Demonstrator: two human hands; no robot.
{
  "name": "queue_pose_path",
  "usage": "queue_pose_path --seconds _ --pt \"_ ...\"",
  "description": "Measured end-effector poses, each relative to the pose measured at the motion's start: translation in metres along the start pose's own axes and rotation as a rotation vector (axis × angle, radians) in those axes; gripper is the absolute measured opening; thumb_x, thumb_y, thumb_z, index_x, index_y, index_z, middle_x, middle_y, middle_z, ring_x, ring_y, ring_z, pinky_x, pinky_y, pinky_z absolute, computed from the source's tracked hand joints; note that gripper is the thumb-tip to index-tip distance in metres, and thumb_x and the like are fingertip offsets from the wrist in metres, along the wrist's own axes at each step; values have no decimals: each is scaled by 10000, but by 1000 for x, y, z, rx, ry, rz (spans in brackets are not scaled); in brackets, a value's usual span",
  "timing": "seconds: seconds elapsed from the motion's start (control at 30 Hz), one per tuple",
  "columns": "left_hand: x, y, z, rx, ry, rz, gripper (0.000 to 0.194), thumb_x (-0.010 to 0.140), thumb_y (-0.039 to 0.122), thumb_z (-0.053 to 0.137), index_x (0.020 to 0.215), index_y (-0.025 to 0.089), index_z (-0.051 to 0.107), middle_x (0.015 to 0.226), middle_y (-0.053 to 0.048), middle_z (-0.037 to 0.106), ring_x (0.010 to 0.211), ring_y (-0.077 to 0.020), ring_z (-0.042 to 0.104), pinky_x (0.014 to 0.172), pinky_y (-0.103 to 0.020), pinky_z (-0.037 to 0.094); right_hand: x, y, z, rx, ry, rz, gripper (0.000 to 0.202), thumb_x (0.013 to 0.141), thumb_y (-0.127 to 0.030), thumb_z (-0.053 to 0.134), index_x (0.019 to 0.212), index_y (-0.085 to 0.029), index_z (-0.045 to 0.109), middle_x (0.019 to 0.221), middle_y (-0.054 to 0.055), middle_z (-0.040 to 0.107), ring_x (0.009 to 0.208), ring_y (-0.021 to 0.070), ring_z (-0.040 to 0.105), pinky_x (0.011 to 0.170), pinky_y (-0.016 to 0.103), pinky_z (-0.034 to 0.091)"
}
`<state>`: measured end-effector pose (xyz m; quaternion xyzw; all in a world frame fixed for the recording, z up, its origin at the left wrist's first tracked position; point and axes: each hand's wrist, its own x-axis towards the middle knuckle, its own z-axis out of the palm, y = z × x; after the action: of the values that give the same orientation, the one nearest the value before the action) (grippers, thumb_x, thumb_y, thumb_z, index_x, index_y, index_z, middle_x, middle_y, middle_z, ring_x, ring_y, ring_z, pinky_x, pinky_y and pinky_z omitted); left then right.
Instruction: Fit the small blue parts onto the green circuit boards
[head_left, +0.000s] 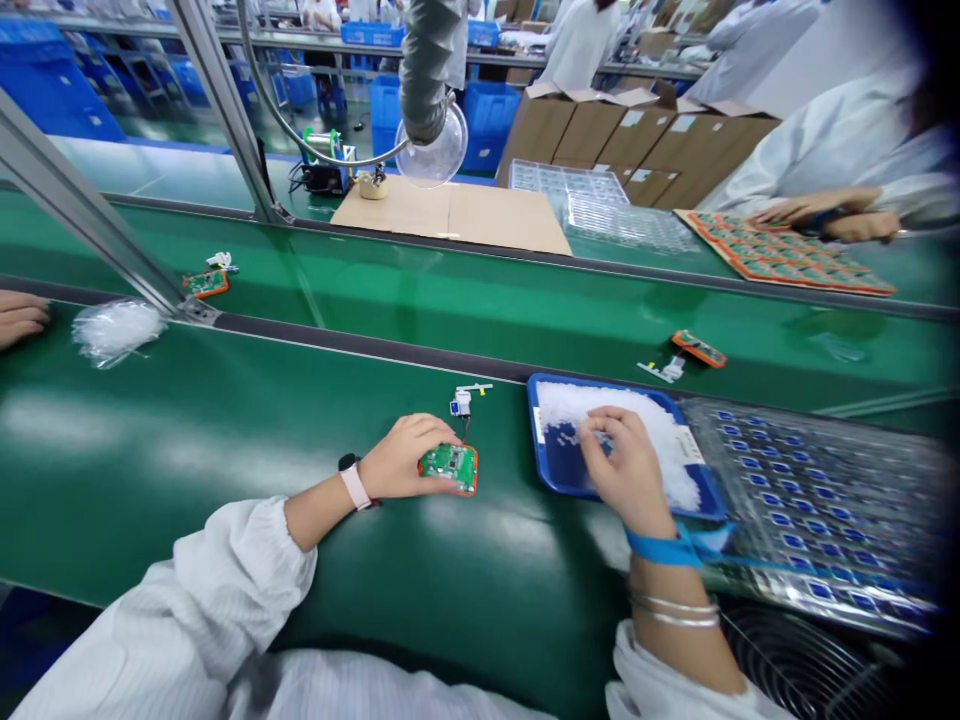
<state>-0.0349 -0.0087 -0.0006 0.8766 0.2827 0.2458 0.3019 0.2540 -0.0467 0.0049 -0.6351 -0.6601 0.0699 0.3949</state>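
My left grip (409, 460) is pinching a circuit board (454, 462) by its edges, above the middle of the counter (487, 590). At three o'clock from it, my right grip (626, 475) is hovering, bunched, over white bits (660, 420) in a blue tray (566, 482); I cannot tell whether it is pinching any. Doing this well is probably calling for light fingertips and a slack wire (466, 430). The bits are looking grainy, like coarse salt. An orange rim (475, 468) is framing the glossy board; a small white part (462, 402) is lying at twelve o'clock.
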Motion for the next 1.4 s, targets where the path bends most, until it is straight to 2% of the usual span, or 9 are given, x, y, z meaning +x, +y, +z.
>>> queue_pose_path --seconds 0.07,0.13,0.23,0.37,0.63,0.93,1.13,1.4 --pt "9 5 2 -104 88 -25 187 837 342 558 950 205 616 1003 -51 656 991 -194 564 914 -351 388 -6 -37 16 209 -90 -8 119 853 -276 460 777 -216 528 970 90 531 948 220 521 850 392 413" --pt "16 9 4 -179 154 -65 149 860 289 520 844 198 637 906 -37 683 900 -173 592 859 -329 418 -15 -66 36 334 -208 -27 129 866 -272 457 769 -219 524 975 81 530 965 208 520 861 376 412" --pt "21 12 5 -211 169 -114 141 836 269 548 778 190 648 848 -30 693 830 -169 599 806 -321 433 -26 -82 61 421 -259 4 137 869 -272 461 761 -212 522 959 73 509 969 202 510 865 370 413" --pt "17 9 7 -209 135 -139 125 812 247 571 738 190 654 818 -20 699 794 -164 602 794 -316 435 -31 -75 73 441 -260 41 136 867 -283 465 771 -208 526 953 70 503 967 206 502 870 380 409" --pt "13 2 11 -128 112 -209 75 745 179 637 677 194 666 852 -8 689 816 -164 597 794 -314 436 -31 -72 76 401 -330 32 150 856 -281 472 743 -203 533 967 77 499 974 209 499 871 378 408" --pt "23 -2 7 -102 16 -310 136 703 103 571 622 167 659 752 -12 681 722 -148 618 712 -263 469 -27 -71 79 350 -325 54 138 806 -215 476 673 -209 510 864 59 511 860 197 521 771 362 445" --pt "22 -5 6 -156 33 -185 103 745 156 616 661 181 670 805 -7 681 764 -145 613 758 -278 452 -27 -67 76 416 -335 126 135 828 -275 508 731 -200 566 910 62 525 855 186 530 733 328 455" --pt "15 1 7 -108 51 -157 87 765 180 624 699 206 675 859 2 681 807 -155 587 828 -324 413 -28 -70 72 440 -406 84 148 844 -299 500 749 -202 560 949 62 511 947 198 518 852 362 423"
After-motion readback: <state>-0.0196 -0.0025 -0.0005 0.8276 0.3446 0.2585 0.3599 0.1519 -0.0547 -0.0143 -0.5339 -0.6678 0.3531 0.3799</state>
